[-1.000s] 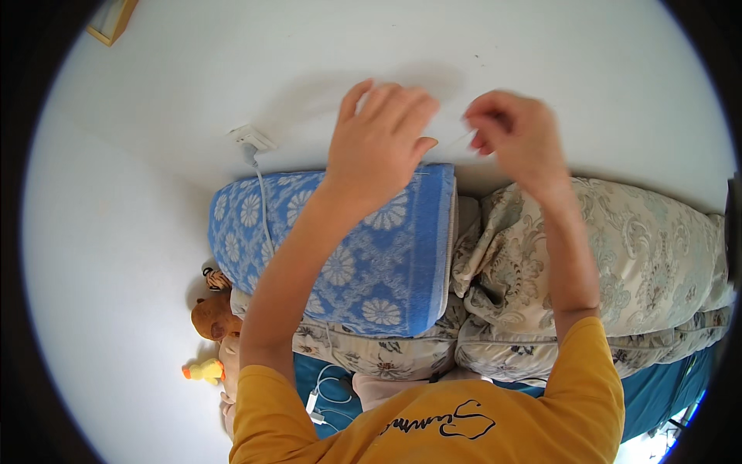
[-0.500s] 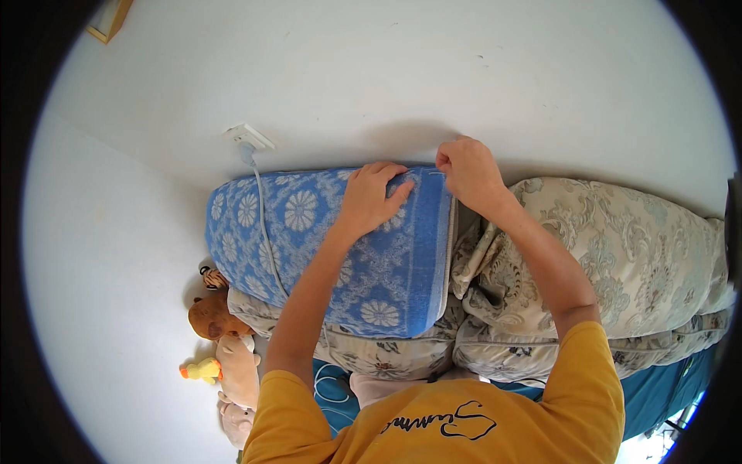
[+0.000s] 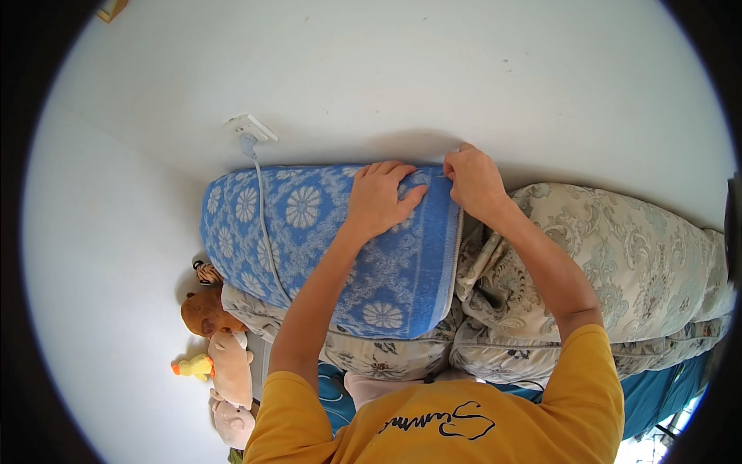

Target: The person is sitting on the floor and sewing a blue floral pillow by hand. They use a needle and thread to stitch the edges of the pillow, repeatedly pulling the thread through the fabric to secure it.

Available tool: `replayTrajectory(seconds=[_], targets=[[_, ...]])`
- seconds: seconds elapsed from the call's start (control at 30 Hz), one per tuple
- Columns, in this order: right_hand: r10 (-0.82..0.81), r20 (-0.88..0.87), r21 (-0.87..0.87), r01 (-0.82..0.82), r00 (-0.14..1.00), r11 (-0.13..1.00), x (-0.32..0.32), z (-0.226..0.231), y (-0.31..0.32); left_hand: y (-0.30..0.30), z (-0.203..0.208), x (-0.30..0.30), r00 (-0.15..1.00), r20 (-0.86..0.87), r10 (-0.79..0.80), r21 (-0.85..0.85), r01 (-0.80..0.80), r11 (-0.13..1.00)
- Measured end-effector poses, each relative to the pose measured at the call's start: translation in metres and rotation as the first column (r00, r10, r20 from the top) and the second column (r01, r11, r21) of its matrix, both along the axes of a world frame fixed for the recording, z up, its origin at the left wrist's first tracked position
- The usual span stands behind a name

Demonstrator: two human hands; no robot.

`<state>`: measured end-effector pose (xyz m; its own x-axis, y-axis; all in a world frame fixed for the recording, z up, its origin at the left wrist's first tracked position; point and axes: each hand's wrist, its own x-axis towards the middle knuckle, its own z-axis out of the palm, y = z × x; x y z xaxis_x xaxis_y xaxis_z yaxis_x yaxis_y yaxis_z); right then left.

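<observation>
A blue towel-like cloth [image 3: 386,278] with white flower patterns is spread over a cushion by the wall. My left hand [image 3: 379,195] lies on its upper part, fingers stretched over the far edge and thumb apart. At the cloth's far right corner, my right hand [image 3: 471,179] is closed in a pinch beside the wall. What its fingertips hold is too small to make out; a thin pale line shows on the cloth next to them.
A white cord [image 3: 267,232] crosses the cloth from a wall socket [image 3: 251,127]. To the right stands a beige patterned cushion [image 3: 610,255]. Plush toys, including a brown one [image 3: 205,312] and a yellow duck [image 3: 193,367], sit along the left side. The white wall [image 3: 433,77] is close behind.
My left hand has shifted slightly right along the cloth, nearer my right hand. The right hand has dropped slightly and stays pinched at the corner. The view has moved a little.
</observation>
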<state>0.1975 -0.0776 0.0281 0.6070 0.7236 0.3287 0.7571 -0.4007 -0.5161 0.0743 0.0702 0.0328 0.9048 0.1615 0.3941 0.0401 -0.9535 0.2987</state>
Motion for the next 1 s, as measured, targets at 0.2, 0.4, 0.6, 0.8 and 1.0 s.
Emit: replayTrajectory(seconds=[0.2, 0.4, 0.6, 0.8, 1.0], targets=[[-0.007, 0.042, -0.172, 0.014, 0.999, 0.985, -0.005, 0.010, 0.002, 0.002, -0.001, -0.001, 1.000, -0.008, -0.002, -0.005, 0.002, 1.000], [-0.039, 0.052, -0.133, 0.045, 0.998, 0.990, -0.009, 0.001, 0.008, -0.003, 0.004, -0.001, 0.999, 0.005, 0.040, -0.056, -0.039, 0.998], [-0.111, -0.048, -0.090, 0.106, 0.993, 0.990, -0.013, -0.007, 0.015, -0.004, -0.003, -0.001, 0.996, 0.068, 0.060, -0.028, -0.058, 0.998], [-0.113, -0.107, -0.026, 0.111, 0.988, 0.994, -0.014, -0.010, 0.019, -0.003, -0.002, -0.001, 0.998, 0.046, 0.052, -0.032, -0.051, 0.998], [-0.134, -0.215, -0.020, 0.133, 0.967, 0.991, -0.009, -0.011, 0.019, -0.004, 0.000, -0.001, 0.999, 0.040, 0.015, -0.076, -0.012, 0.997]])
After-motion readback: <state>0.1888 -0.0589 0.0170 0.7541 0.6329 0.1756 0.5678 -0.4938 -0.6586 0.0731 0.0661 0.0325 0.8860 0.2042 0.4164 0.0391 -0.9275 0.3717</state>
